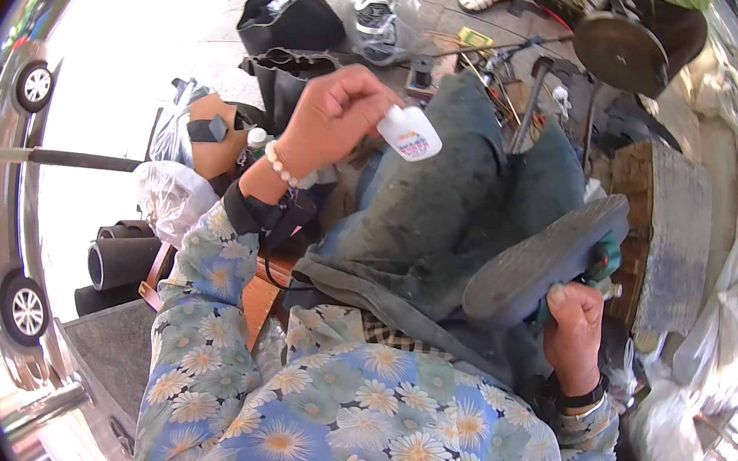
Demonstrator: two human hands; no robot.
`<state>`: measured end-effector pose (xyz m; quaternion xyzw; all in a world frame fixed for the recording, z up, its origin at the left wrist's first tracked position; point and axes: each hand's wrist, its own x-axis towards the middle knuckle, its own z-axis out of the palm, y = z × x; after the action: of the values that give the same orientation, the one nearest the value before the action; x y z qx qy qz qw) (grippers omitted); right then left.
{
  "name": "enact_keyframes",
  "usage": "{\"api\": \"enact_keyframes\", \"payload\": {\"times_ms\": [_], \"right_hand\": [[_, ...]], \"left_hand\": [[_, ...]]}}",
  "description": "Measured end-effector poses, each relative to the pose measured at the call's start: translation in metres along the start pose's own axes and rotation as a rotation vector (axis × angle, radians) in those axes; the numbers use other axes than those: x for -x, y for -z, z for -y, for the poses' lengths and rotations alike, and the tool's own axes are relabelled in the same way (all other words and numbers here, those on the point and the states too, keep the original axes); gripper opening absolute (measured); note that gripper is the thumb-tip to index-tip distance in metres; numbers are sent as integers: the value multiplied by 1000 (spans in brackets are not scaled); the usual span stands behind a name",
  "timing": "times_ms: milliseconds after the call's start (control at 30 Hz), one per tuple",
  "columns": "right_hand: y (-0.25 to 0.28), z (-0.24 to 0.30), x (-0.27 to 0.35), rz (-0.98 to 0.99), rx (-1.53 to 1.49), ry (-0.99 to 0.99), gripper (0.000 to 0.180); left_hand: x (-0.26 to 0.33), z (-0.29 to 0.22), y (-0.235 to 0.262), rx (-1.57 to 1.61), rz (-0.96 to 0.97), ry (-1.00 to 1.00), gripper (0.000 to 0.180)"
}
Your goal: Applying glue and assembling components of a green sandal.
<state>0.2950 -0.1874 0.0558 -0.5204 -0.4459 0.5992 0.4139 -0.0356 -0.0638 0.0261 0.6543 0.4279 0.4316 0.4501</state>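
In the head view, the left hand [335, 120] pinches a small white bottle [412, 134] toward 12 o'clock, apart from the dark-soled shoe [530, 267] gripped by the right hand [574, 329] at 3 o'clock; both are picked up, but whether anything is on the sole I cannot tell. Dark cloth [437, 161] drapes the knees between them, nothing visibly blocks the gap, and a wooden box [674, 240] sits beyond the shoe, a black bag [286, 22] at 11.

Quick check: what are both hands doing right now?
Left hand: closed, holding a small white bottle by its top end.
Right hand: closed, holding a shoe with its grey sole showing.
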Motion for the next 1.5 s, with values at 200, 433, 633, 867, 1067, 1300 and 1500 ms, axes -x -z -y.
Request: {"api": "enact_keyframes", "payload": {"times_ms": [200,433,633,867,1067,1300,1500], "right_hand": [[-8,-20,-34,128,281,-36,31],[-31,-41,-66,291,332,9,28],[-36,-39,-77,278,76,-78,28],[-49,-41,-85,210,-108,-244,30],[-39,-40,-74,185,-199,-283,36],[-48,-49,-77,164,-146,-259,33],[-49,-57,-82,176,-163,-245,32]], "left_hand": [[4,16,-64,17,-30,5,2],[-1,39,-74,34,-148,-62,30],[-2,37,-74,167,-107,81,47],[8,33,-82,264,-35,238,46],[18,18,-76,279,85,170,39],[32,-15,-59,-289,312,21,36],[36,-26,-64,-466,317,67,32]]}}
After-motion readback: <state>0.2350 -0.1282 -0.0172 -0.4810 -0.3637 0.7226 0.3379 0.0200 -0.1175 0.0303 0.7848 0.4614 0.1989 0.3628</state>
